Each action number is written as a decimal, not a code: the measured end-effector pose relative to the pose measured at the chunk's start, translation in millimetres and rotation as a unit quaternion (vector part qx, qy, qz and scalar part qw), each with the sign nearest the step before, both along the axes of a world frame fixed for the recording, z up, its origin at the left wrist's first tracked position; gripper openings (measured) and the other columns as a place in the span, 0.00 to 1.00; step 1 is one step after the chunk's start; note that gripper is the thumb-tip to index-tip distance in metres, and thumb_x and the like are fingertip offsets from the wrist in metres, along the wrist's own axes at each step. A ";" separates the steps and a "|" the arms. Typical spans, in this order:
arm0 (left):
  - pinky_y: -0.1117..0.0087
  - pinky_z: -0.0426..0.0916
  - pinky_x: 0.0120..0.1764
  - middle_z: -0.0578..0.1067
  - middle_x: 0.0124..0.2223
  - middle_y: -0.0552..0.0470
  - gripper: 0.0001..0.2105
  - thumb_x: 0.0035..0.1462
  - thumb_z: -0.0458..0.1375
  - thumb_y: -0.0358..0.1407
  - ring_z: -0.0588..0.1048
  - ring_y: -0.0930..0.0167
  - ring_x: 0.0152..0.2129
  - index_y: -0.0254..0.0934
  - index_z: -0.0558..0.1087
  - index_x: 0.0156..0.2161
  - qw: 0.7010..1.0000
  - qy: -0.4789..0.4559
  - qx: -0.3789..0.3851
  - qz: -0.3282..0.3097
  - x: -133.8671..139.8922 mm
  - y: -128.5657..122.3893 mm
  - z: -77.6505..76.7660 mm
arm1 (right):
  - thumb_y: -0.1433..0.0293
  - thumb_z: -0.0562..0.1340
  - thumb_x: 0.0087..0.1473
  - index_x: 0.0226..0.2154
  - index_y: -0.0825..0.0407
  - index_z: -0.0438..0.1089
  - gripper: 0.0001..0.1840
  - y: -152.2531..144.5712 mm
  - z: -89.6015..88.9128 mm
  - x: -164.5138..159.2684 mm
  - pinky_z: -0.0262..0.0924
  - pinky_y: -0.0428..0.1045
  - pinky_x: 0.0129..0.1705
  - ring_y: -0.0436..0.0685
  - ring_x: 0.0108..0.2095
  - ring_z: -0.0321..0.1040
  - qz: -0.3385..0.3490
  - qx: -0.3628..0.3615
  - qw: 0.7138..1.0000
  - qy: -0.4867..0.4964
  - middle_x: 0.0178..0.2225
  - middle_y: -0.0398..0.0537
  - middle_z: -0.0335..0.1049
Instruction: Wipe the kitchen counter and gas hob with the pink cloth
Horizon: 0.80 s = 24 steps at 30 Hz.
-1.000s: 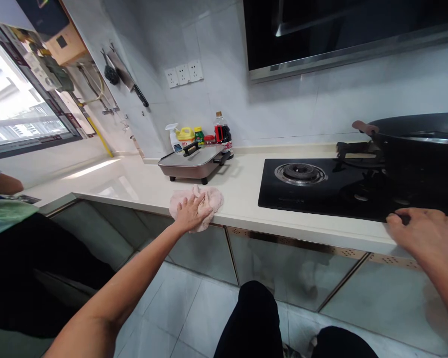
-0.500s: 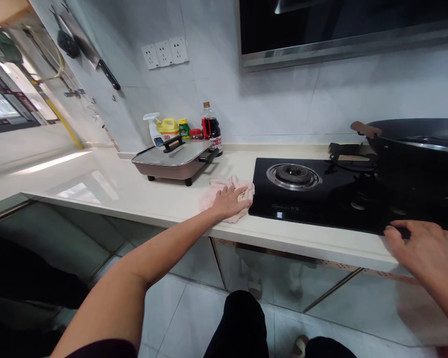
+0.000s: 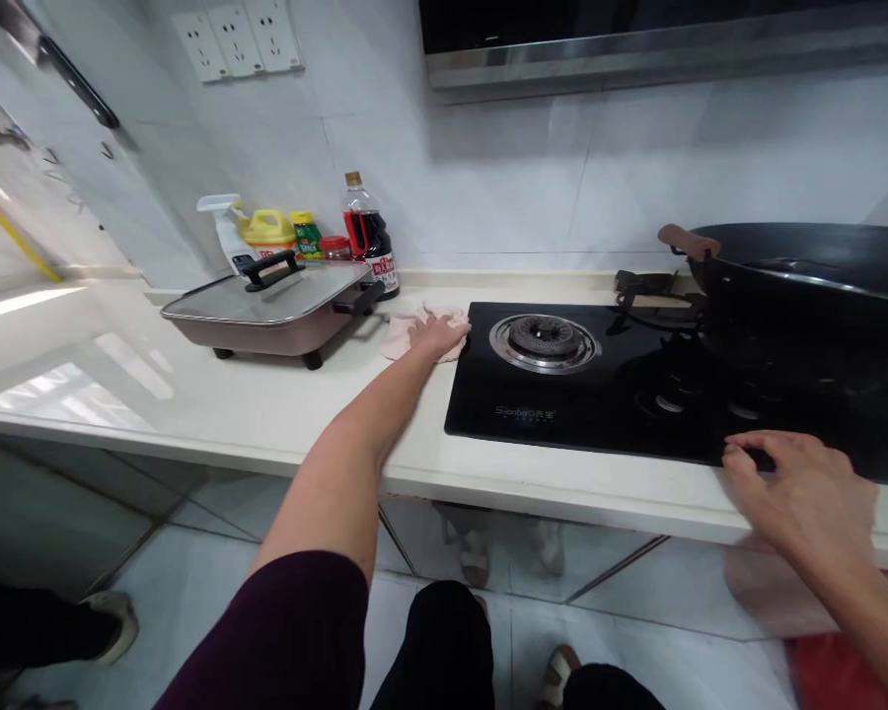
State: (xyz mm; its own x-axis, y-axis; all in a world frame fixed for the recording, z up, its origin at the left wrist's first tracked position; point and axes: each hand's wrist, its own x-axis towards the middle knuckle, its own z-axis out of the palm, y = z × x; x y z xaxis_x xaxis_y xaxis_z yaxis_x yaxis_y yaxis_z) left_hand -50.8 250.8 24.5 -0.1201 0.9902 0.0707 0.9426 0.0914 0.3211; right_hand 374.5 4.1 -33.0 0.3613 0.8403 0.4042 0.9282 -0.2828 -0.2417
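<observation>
My left hand [image 3: 435,338] reaches far over the counter, pressing on a pale pink cloth [image 3: 398,341] and bunching it under the fingers. The cloth lies against the left edge of the black gas hob [image 3: 562,419], to the right of a lidded electric pan [image 3: 281,337]. My right hand [image 3: 803,483] rests by the hob's front edge, fingers loosely bent and the thumb close to the forefinger. I see nothing held in it, though its underside is hidden.
A dark wok [image 3: 806,291] with a wooden handle stands on the right burner. Behind the pan are a spray bottle [image 3: 228,232], a yellow jug [image 3: 267,232] and a soy sauce bottle [image 3: 370,242]. The range hood [image 3: 599,64] hangs above. Another person's shoe [image 3: 116,626] shows at lower left.
My left hand has slid the cloth away from me, from the counter's front part toward the back along the hob's left edge. The view has shifted right; my right hand stays by the hob's front edge.
</observation>
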 end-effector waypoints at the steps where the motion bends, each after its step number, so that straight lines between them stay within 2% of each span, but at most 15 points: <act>1: 0.45 0.51 0.67 0.62 0.73 0.38 0.41 0.60 0.49 0.63 0.56 0.43 0.70 0.39 0.66 0.70 1.000 0.000 0.001 -0.010 1.3 -2.0 1.1 | 0.52 0.46 0.62 0.41 0.44 0.75 0.25 0.4 0.1 0.6 0.63 0.66 0.53 0.73 0.54 0.67 0.001 -0.002 1.000 0.000 0.54 0.52 0.73; 3: 0.49 0.55 0.65 0.67 0.70 0.37 0.38 0.62 0.49 0.60 0.62 0.46 0.67 0.35 0.68 0.67 0.999 -0.002 0.000 -0.041 1.3 -14.2 3.3 | 0.52 0.46 0.62 0.41 0.44 0.76 0.26 1.1 0.6 1.2 0.62 0.65 0.53 0.73 0.54 0.66 -0.001 -0.010 1.000 0.001 0.54 0.52 0.73; 6: 0.55 0.59 0.62 0.72 0.66 0.40 0.35 0.62 0.50 0.57 0.68 0.50 0.63 0.35 0.71 0.65 0.998 -0.008 0.000 -0.069 -4.6 -49.4 4.9 | 0.52 0.45 0.62 0.43 0.44 0.77 0.28 1.2 1.4 0.1 0.62 0.65 0.54 0.73 0.55 0.65 -0.015 -0.024 1.000 0.005 0.56 0.53 0.72; 12: 0.60 0.66 0.59 0.75 0.64 0.43 0.33 0.59 0.53 0.57 0.73 0.53 0.59 0.38 0.74 0.61 0.993 -0.019 -0.010 -0.119 -28.1 -153.4 3.5 | 0.52 0.43 0.63 0.48 0.46 0.77 0.32 -2.3 5.9 -6.9 0.59 0.66 0.58 0.74 0.59 0.63 -0.028 -0.048 0.998 0.021 0.59 0.56 0.69; 16: 0.60 0.67 0.59 0.73 0.66 0.43 0.32 0.60 0.52 0.55 0.72 0.54 0.60 0.38 0.73 0.62 0.984 -0.018 -0.038 -0.170 -44.9 -212.6 11.4 | 0.52 0.43 0.63 0.50 0.46 0.77 0.32 -3.7 9.1 -8.3 0.59 0.67 0.58 0.75 0.60 0.62 -0.022 -0.069 0.997 0.030 0.59 0.58 0.68; 20: 0.58 0.69 0.57 0.76 0.63 0.46 0.31 0.54 0.57 0.54 0.74 0.53 0.58 0.43 0.74 0.61 0.976 -0.015 -0.107 -0.187 -54.9 -238.9 27.9 | 0.53 0.42 0.63 0.50 0.46 0.77 0.32 -2.7 6.9 -5.0 0.59 0.66 0.58 0.75 0.59 0.63 -0.013 -0.071 0.997 0.025 0.59 0.57 0.68; 22: 0.56 0.69 0.56 0.77 0.60 0.46 0.31 0.51 0.60 0.56 0.75 0.51 0.56 0.45 0.75 0.58 0.974 -0.014 -0.138 -0.177 -53.4 -242.7 32.9 | 0.53 0.43 0.63 0.50 0.45 0.77 0.32 -1.6 4.2 -2.3 0.60 0.66 0.57 0.75 0.59 0.63 -0.011 -0.062 0.998 0.021 0.59 0.56 0.69; 24: 0.54 0.68 0.57 0.78 0.59 0.46 0.31 0.52 0.59 0.59 0.75 0.51 0.55 0.45 0.74 0.57 0.975 -0.012 -0.138 -0.171 -48.4 -242.6 32.2 | 0.53 0.44 0.63 0.49 0.44 0.77 0.30 -0.3 1.6 0.5 0.60 0.66 0.57 0.75 0.59 0.64 -0.011 -0.054 0.998 0.017 0.59 0.55 0.70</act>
